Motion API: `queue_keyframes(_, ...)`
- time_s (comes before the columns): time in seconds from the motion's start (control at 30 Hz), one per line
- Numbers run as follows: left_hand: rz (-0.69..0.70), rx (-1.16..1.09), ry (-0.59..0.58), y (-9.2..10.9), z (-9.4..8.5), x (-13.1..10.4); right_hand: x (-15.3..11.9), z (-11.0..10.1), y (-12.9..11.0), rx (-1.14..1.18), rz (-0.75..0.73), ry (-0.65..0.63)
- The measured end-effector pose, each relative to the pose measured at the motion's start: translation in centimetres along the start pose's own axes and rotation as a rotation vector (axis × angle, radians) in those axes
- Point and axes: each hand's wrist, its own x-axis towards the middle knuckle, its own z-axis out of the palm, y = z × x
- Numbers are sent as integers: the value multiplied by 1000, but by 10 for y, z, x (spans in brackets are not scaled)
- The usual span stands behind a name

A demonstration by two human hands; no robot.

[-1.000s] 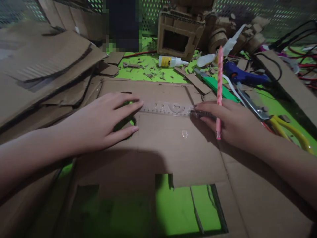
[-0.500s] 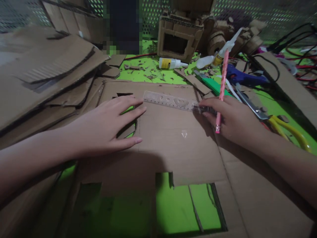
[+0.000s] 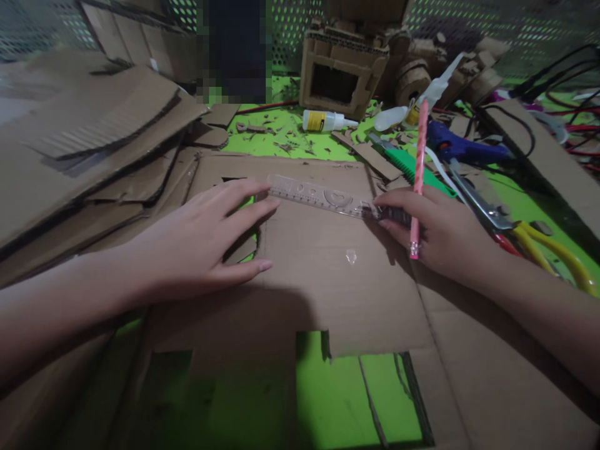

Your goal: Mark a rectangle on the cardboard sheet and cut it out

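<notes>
A large cardboard sheet (image 3: 304,269) with cut-out openings lies flat before me. My right hand (image 3: 445,234) is closed on the right end of a clear plastic ruler (image 3: 319,197), pinching it between thumb and forefinger. A pink pencil (image 3: 420,156) stands nearly upright in the same hand, its eraser end down. The ruler slants slightly over the upper part of the sheet. With fingers spread, my left hand (image 3: 206,234) rests over the sheet's left opening. Its fingertips meet the ruler's left end; whether they press on it I cannot tell.
Stacked cardboard (image 3: 117,119) fills the left. Behind the sheet are a glue bottle (image 3: 321,120), scraps and a cardboard box (image 3: 342,75). A green cutter (image 3: 417,165), a blue glue gun (image 3: 464,147) and yellow-handled pliers (image 3: 557,250) lie on the right, near cables.
The ruler has slid slightly left and tilts a bit more, its left end now at my left fingertips. The right hand still holds ruler and pencil; the view has shifted slightly.
</notes>
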Motion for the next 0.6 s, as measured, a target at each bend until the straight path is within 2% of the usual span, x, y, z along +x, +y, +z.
queue_keyframes(0.07, -18, 41, 11, 4, -1, 4, 1, 1, -2, 20, 14, -5)
queue_keyframes(0.2, -71, 21, -51, 11, -4, 10, 1, 2, -6, 21, 22, 2)
queue_keyframes(0.4, -134, 2, -128, 15, -6, 14, 1, 2, -11, 30, -87, -2)
queue_keyframes(0.6, -156, 1, -122, 15, -7, 12, -1, 3, 6, -26, 34, 26)
